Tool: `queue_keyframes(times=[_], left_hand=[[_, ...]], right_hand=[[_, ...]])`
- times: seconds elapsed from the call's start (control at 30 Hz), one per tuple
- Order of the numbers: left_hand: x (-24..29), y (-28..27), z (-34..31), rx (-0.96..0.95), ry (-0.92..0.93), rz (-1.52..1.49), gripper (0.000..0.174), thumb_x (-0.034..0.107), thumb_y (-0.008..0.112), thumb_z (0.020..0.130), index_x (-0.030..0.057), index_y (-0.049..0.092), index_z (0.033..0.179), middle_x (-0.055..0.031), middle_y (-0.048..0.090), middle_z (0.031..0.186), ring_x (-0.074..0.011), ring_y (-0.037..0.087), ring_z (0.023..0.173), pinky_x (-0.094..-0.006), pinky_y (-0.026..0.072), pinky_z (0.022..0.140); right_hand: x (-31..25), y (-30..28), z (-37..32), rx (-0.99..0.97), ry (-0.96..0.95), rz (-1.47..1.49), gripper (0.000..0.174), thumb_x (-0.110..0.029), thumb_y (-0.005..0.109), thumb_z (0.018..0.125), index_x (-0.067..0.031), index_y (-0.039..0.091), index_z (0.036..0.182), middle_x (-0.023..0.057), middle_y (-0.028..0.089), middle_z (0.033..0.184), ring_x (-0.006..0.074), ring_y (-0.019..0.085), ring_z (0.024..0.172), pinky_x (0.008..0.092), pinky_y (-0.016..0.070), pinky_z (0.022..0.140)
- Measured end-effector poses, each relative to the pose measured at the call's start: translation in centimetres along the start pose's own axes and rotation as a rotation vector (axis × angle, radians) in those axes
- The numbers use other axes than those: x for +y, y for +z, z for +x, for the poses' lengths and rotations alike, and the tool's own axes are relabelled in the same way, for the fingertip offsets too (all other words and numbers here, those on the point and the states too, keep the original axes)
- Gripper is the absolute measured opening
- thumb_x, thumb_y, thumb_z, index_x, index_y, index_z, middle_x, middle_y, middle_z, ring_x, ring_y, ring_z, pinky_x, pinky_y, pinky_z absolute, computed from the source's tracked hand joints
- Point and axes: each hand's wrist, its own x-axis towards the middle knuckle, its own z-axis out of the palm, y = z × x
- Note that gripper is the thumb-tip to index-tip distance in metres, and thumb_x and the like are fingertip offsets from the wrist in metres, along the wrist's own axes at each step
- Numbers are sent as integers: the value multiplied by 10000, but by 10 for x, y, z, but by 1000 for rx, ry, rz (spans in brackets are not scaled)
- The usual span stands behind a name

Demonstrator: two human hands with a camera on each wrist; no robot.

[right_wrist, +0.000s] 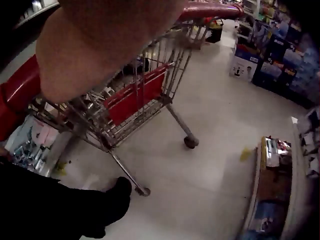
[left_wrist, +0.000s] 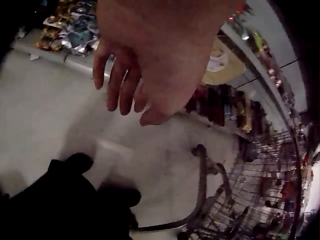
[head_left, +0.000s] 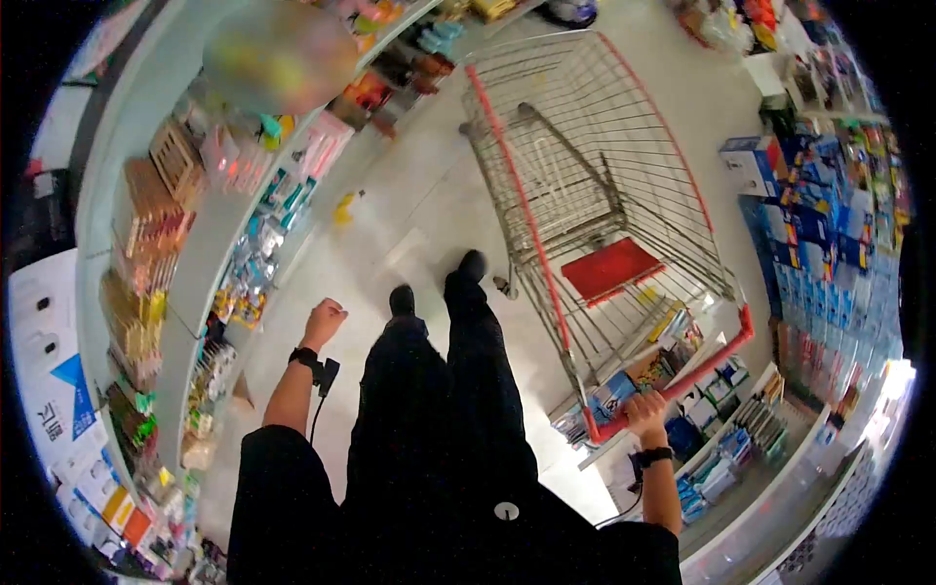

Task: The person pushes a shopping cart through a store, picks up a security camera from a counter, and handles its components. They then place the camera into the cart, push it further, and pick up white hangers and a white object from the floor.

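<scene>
A wire shopping cart [head_left: 585, 166] with a red handle [head_left: 707, 366] stands ahead and to the right in the head view. The right hand [head_left: 644, 413] grips the left part of that handle, its fingers curled round the bar. In the right wrist view the same hand [right_wrist: 95, 50] covers part of the red handle [right_wrist: 212, 11], and its fingertips are hidden. The left hand [head_left: 325, 322] hangs free beside the left leg, away from the cart. Its fingers hang loosely bent and hold nothing in the left wrist view, where the hand [left_wrist: 145, 80] is seen close up.
Shelves with packaged goods [head_left: 146, 234] run along the left side. More shelves [head_left: 751, 458] stand at the lower right, beside the cart. Blue boxes [head_left: 814, 219] are stacked at the right. Pale floor [head_left: 409, 185] lies between the left shelves and the cart, with a small yellow mark on it.
</scene>
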Motion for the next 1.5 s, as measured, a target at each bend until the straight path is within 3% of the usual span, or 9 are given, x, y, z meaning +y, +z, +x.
queue_keyframes(times=[0.2,0.27,0.47,0.7,0.93,1.1,1.23,1.33,1.5], left_hand=[[-109,81,26,-192,-123,121,303,323,688,767,68,616,915,-122,664,912,-295,624,907,-392,497,795],[-130,106,52,-165,-179,216,299,309,687,767,65,608,922,-127,655,929,-295,617,931,-389,497,792],[-239,222,187,38,131,355,387,292,707,749,43,554,1003,-135,589,1008,-312,564,983,-443,486,786],[-233,315,341,178,-46,510,559,319,708,755,32,478,1177,-131,510,1171,-286,492,1136,-440,488,829],[-247,366,388,236,24,613,587,289,747,726,32,461,1169,-103,492,1171,-261,477,1141,-418,489,786],[-265,374,392,152,12,587,523,252,741,733,40,488,1139,-105,517,1165,-264,506,1100,-405,488,758],[-253,376,387,329,-23,617,459,219,726,734,72,516,1115,-97,572,1081,-269,540,1051,-408,494,745],[-250,371,393,102,-123,577,385,200,699,749,91,539,1081,-96,591,1025,-267,571,1003,-413,491,756],[-261,376,380,54,-91,334,82,144,661,753,87,654,811,-105,592,856,-286,600,836,-405,473,728]], right_hand=[[19,11,-18,-111,-88,-122,178,-250,618,626,-178,455,617,16,519,635,211,544,590,379,418,548],[10,3,-11,-245,-35,-193,180,-225,589,594,-86,478,621,69,497,623,252,515,600,409,419,612],[-20,22,10,-509,148,-241,180,-234,590,617,-90,488,652,76,504,677,257,514,655,422,417,649],[-23,69,49,-669,234,-297,180,-244,591,644,-94,500,687,85,512,739,264,513,719,436,414,691],[-13,92,67,-767,266,-326,182,-254,592,670,-99,511,723,94,520,801,271,511,783,451,411,733],[-8,90,66,-785,284,-331,184,-261,593,690,-102,520,748,101,526,846,276,511,829,461,409,764],[1,88,61,-788,281,-339,186,-266,593,705,-105,526,769,106,531,882,279,510,866,470,407,788],[8,87,60,-788,271,-343,188,-271,594,716,-107,531,784,110,534,908,282,509,893,476,406,806],[16,78,54,-802,267,-343,191,-278,594,736,-110,540,810,116,540,953,287,508,939,486,404,836]])
